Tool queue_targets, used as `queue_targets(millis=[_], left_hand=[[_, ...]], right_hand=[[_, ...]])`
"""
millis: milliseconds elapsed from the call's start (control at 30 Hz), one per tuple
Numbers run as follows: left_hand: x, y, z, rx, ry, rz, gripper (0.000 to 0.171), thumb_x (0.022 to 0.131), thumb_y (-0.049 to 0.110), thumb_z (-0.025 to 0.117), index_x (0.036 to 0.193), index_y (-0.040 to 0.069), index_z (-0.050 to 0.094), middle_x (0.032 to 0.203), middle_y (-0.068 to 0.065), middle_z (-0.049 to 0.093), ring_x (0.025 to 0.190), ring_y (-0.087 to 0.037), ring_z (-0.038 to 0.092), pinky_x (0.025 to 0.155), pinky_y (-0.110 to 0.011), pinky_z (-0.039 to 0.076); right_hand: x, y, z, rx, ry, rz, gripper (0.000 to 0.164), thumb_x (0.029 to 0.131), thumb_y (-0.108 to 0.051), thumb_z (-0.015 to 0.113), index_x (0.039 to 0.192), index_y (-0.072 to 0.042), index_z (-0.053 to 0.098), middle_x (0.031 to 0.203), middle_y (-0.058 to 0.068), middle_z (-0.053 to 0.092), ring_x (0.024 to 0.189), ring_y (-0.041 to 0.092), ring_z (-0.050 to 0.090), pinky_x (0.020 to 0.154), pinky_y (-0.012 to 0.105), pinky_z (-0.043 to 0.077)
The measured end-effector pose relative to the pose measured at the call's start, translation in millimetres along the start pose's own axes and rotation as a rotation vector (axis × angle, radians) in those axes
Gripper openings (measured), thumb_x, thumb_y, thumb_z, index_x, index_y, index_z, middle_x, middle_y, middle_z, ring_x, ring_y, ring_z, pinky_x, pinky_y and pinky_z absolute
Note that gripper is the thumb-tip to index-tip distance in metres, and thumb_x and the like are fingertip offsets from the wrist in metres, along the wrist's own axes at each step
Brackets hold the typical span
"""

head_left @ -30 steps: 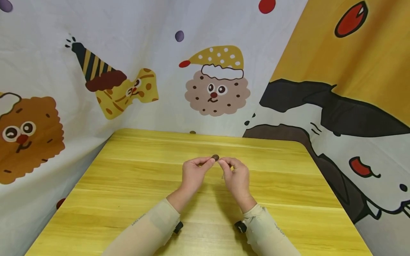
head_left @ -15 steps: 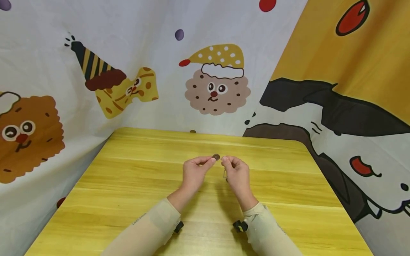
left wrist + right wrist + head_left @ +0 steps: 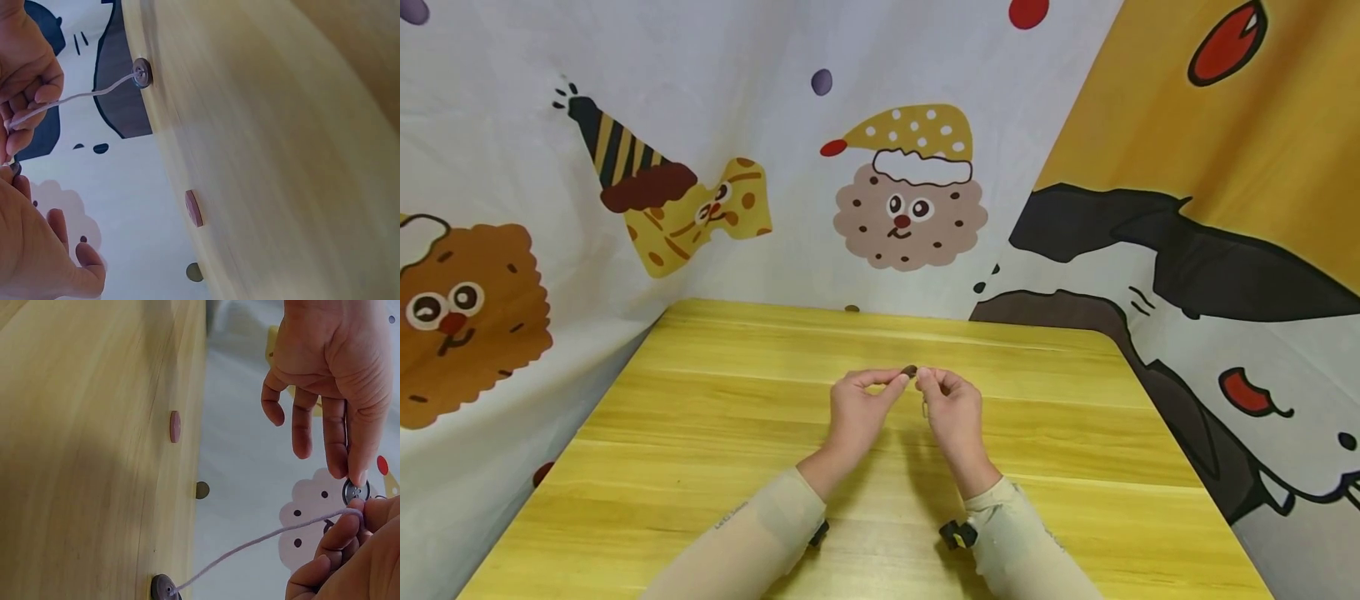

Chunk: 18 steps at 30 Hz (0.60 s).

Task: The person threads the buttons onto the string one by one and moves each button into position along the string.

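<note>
My left hand [image 3: 859,408] pinches a dark four-hole button [image 3: 356,490] between thumb and fingertip. Right beside it, my right hand [image 3: 953,410] pinches a pale purple cord [image 3: 269,536] near its end, fingertips at the button's edge. The cord trails from those fingers to a second dark button [image 3: 142,73], which hangs below with the cord through it. A reddish-brown button [image 3: 175,427] shows over the wooden surface in both wrist views; the hands hide it in the head view.
A yellow wood-grain table [image 3: 737,467] extends beneath both forearms. Behind it hangs a white cloth [image 3: 775,50] printed with cartoon biscuits, and a printed yellow and dark panel is on the right. Each wrist carries a small black device [image 3: 958,534].
The right fingertips first drew a little away from the held button, then came back close to it. The left hand's button has turned more edge-on in the head view.
</note>
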State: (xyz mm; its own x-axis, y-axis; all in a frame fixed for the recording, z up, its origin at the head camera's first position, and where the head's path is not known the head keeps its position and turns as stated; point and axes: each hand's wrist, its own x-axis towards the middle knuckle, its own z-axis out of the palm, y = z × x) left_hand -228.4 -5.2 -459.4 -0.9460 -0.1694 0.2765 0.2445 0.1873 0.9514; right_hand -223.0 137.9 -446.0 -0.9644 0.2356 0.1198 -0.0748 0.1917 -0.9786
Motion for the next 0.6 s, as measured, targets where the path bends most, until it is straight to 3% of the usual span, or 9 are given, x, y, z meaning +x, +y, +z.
queue_targets(millis=[167, 300, 433, 600], left_hand=[[-0.2, -1.4, 1.3, 0.000, 0.009, 0.010, 0.007, 0.090, 0.029, 0.089, 0.094, 0.024, 0.088, 0.099, 0.006, 0.083, 0.098, -0.016, 0.070, 0.086, -0.040, 0.058], [-1.3, -0.8, 1.7, 0.010, 0.017, 0.017, 0.006, 0.090, 0.029, 0.090, 0.094, 0.024, 0.088, 0.098, 0.006, 0.083, 0.096, -0.016, 0.070, 0.079, -0.032, 0.057], [-2.0, -0.5, 2.2, 0.020, 0.028, 0.034, 0.006, 0.090, 0.029, 0.090, 0.094, 0.025, 0.088, 0.097, 0.006, 0.082, 0.095, -0.017, 0.070, 0.072, -0.027, 0.056], [-2.4, -0.3, 2.5, 0.032, 0.050, 0.067, 0.006, 0.090, 0.028, 0.090, 0.093, 0.024, 0.088, 0.095, 0.007, 0.082, 0.096, -0.015, 0.070, 0.078, -0.030, 0.057]], right_hand=[[0.0, 1.6, 1.4, 0.001, 0.025, -0.007, 0.028, 0.105, -0.028, 0.072, 0.094, -0.003, 0.077, 0.064, 0.005, 0.061, 0.049, 0.006, 0.045, 0.048, 0.022, 0.035], [-1.3, 1.2, 1.8, 0.005, 0.037, -0.014, 0.027, 0.105, -0.029, 0.072, 0.094, -0.004, 0.077, 0.065, 0.011, 0.062, 0.049, 0.008, 0.046, 0.047, 0.023, 0.035], [-2.3, 1.5, 2.0, 0.002, 0.041, -0.009, 0.026, 0.105, -0.029, 0.073, 0.094, -0.005, 0.077, 0.065, 0.008, 0.062, 0.049, 0.009, 0.047, 0.048, 0.023, 0.035], [-2.3, 2.3, 2.6, -0.003, 0.045, -0.004, 0.025, 0.104, -0.028, 0.073, 0.095, -0.005, 0.078, 0.065, 0.002, 0.063, 0.048, 0.008, 0.047, 0.048, 0.023, 0.036]])
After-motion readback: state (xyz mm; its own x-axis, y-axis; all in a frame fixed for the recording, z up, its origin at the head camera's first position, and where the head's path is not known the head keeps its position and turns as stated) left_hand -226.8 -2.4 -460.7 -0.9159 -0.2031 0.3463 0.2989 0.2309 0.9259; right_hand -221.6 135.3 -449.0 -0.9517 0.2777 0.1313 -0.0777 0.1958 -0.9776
